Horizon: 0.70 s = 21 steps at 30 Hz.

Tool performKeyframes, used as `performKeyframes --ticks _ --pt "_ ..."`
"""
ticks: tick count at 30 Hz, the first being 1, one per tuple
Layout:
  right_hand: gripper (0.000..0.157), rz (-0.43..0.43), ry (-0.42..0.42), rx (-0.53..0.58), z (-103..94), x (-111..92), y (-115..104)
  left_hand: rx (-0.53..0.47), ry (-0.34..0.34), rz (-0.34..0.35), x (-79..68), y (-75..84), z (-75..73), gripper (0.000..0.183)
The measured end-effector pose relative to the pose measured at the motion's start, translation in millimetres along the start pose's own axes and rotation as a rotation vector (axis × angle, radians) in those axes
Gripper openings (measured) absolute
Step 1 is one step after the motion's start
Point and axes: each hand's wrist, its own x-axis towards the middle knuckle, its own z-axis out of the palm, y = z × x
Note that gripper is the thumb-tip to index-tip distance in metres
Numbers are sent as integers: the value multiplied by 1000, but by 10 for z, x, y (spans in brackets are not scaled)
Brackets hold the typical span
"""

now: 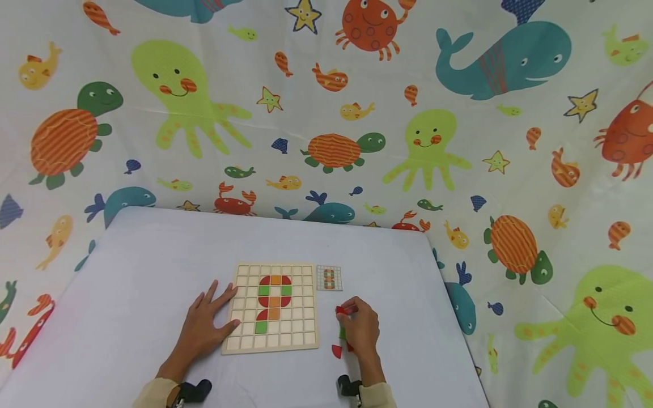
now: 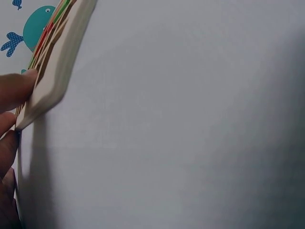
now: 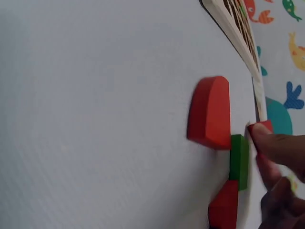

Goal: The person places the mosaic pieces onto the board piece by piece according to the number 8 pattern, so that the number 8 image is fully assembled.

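A wooden grid board [image 1: 301,341] lies on the table, with red, orange and green blocks set in several of its squares. My left hand [image 1: 201,326] rests spread at the board's left edge, thumb and fingers touching it; the left wrist view shows the thumb [image 2: 16,90] against the edge. Right of the board, my right hand [image 1: 363,328] pinches a red quarter-round block [image 3: 259,128] between thumb and finger. Close by lie a loose red quarter-round block [image 3: 209,114], a green block [image 3: 239,162] and another red block [image 3: 224,207], partly hidden by the hand in the head view.
A small card [image 1: 329,278] with a printed grid pattern lies at the board's upper right. White cloth [image 1: 408,283] covers the table. Behind it hangs a curtain [image 1: 306,51] printed with sea animals.
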Motion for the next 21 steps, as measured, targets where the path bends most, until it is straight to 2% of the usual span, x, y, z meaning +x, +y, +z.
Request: performKeyframes --ticks 3,9,14,21 --pt "23 -3 -6 76 37 -10 -42 -3 -2 -1 -2 0 -1 81" --pt "21 -73 -14 204 125 -66 -202 0 20 16 1 -26 26 81" --pt "18 -111 -84 288 224 -137 -338 2 29 25 -2 -44 40 81" --pt "16 -83 -184 315 429 -279 -518 -2 28 23 -7 -31 36 81"
